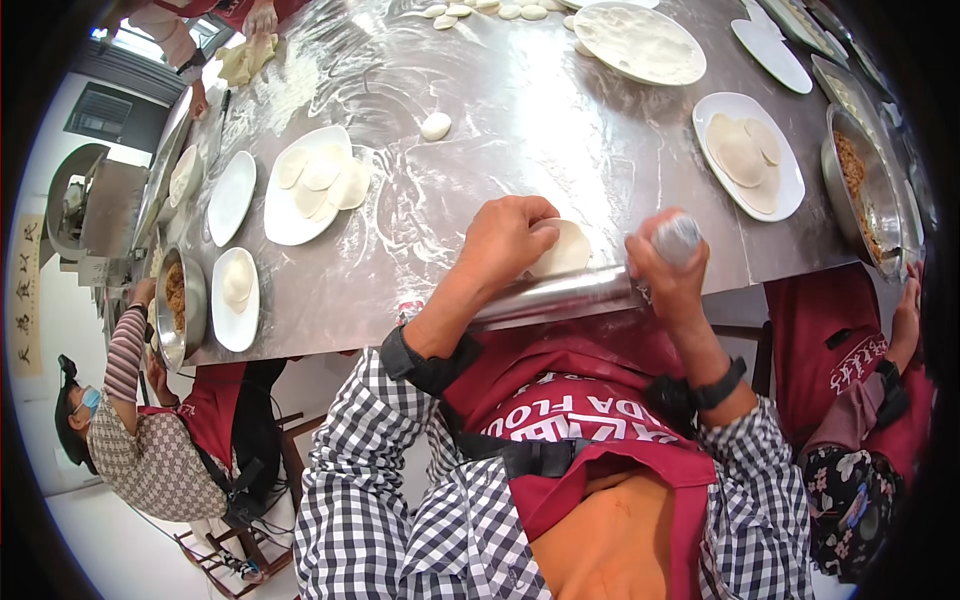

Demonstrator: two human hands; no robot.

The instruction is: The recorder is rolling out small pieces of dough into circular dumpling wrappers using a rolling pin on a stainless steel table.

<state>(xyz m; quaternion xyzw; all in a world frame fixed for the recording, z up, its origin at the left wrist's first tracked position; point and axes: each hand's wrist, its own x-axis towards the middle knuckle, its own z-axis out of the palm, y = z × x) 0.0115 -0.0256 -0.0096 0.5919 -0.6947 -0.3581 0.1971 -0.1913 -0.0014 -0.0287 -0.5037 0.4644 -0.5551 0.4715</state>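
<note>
A thin round dough wrapper (564, 249) lies flat on the floured steel table near its front edge. My left hand (513, 238) has its fingers and thumb on the wrapper's left side, pinching its rim. A metal rolling pin (559, 294) lies just in front of the wrapper, along the table's edge. My right hand (667, 255) is wrapped around the pin's right end, with the rounded grey tip showing above the fist. Beyond my hands, a small dough piece (436, 126) rests on the table. White plates of wrappers stand at the left (279, 217) and right (787, 191).
Steel bowls of filling stand at the left (196, 300) and right (831, 161). A large plate (694, 64) of floured dough is at the back, by several dough pieces (533, 13). Co-workers sit on both sides; another person's hand (260, 19) holds dough at the far left.
</note>
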